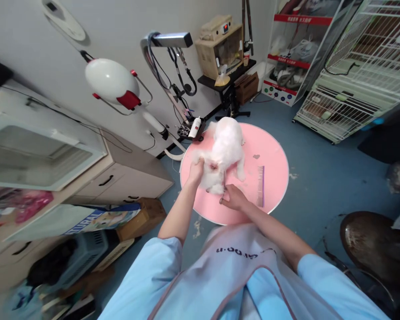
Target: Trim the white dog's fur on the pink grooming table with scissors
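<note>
A white dog (pixel 229 144) is held near the pink table (pixel 276 166)'s left edge, head fur pinched by the left hand (pixel 196 172); scissors (pixel 224 190) are gripped by the right hand (pixel 235 198), fingers curled, and skin could be nicked by any sudden jerk

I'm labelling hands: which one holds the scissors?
The right hand, its fingers at the handles of the scissors; the left hand holds the white dog's head.
</note>
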Motion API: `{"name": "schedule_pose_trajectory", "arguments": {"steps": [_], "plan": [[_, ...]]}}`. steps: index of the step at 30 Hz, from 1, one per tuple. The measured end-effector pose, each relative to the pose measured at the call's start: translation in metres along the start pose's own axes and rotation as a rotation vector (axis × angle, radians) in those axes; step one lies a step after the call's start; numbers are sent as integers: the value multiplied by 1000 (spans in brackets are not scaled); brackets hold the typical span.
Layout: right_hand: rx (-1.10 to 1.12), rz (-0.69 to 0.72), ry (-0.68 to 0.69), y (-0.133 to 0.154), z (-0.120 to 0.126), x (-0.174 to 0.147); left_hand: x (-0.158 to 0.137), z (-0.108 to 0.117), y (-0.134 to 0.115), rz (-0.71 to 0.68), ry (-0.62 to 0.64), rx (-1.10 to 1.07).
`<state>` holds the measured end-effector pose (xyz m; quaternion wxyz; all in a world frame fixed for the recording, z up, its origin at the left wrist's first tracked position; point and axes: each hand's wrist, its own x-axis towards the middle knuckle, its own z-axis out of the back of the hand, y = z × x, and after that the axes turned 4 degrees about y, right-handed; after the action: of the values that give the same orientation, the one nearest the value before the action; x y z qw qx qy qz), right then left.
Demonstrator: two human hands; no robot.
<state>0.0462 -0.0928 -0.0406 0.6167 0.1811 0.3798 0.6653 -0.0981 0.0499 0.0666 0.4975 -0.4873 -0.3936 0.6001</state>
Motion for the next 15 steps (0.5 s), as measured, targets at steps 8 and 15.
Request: {"name": "schedule_pose_trajectory", "arguments": {"steps": [8, 15], "plan": [[97, -22, -45, -4, -14, -3, 4, -2, 3, 40, 43, -8], [180, -15, -51, -2, -16, 1, 6, -4, 4, 12, 61, 43]]}}
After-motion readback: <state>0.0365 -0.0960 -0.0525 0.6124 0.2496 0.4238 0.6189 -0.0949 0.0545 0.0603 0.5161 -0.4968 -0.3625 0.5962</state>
